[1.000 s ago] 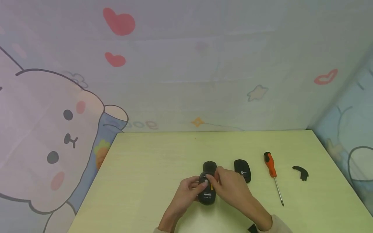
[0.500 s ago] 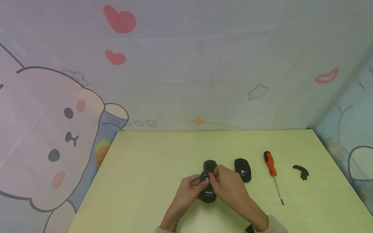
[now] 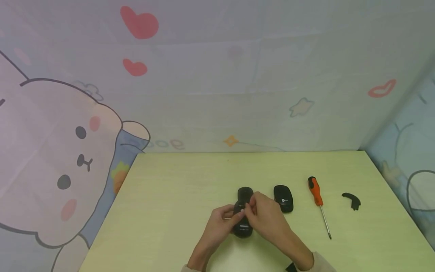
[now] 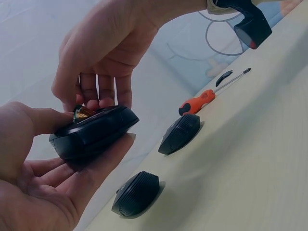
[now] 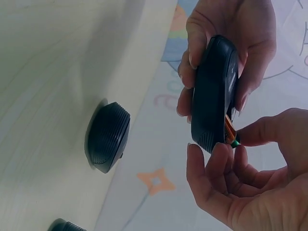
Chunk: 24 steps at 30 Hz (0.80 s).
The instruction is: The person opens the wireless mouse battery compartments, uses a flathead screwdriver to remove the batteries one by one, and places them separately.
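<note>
A black computer mouse is in my left hand, underside up and raised off the table. My left thumb lies on its underside, and the fingers support it from below in the left wrist view. My right hand is at the far end of the mouse. Its thumb and fingertips pinch a small battery, coppery with a green end, which sits slanted and partly sticks out of the underside. The rest of the battery is hidden inside the mouse.
Two more black mice lie on the table: one just beyond my hands, another to their right. Further right are an orange-handled screwdriver and a curved black plastic piece. A printed cloth hangs behind the table.
The held mouse has tilted slightly, and the battery's bright side no longer shows in the head view. My right fingertips have shifted a little over it.
</note>
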Available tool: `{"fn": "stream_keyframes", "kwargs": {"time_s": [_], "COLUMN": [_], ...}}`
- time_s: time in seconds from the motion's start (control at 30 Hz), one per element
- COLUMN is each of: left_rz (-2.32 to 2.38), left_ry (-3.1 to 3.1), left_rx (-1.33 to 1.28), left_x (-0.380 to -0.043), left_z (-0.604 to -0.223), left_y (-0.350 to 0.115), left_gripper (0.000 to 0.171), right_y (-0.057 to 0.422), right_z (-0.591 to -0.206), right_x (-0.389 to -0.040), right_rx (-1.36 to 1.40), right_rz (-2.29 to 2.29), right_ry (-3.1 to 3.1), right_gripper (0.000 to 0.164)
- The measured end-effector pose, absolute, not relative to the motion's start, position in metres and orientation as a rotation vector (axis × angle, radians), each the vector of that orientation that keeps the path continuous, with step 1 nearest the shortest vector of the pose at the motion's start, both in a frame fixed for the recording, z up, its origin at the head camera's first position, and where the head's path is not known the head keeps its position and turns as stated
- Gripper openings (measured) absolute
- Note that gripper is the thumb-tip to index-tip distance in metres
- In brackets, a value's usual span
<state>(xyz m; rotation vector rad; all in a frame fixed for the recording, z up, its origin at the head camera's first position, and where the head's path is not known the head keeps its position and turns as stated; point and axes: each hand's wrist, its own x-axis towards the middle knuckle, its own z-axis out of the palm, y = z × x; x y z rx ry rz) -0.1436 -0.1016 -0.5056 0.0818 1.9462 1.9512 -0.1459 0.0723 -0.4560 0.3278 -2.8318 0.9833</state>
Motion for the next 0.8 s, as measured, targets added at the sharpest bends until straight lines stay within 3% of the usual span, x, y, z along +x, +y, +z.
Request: {"fn": "stream_keyframes", "kwargs": {"time_s": [0.43, 0.8], "left_rz": [1.933, 1.963], "left_ry": [1.950, 1.892], "left_rx": [0.062, 0.095], "left_x": [-0.1414, -0.1414], "left_z": [-0.5043, -0.5046], "left_y": [-0.1073, -0.1063], "left_gripper": [0.048, 0.043], "right_y": [0.0753, 0.0819], "right_z": [-0.4502, -0.4524], "right_x": [-0.1441, -0.1506], "right_rx": [0.395, 0.272], "right_rz": [0.977, 1.329], "right_ry": [-2.840, -2.915], "right_gripper": [0.015, 0.010]}}
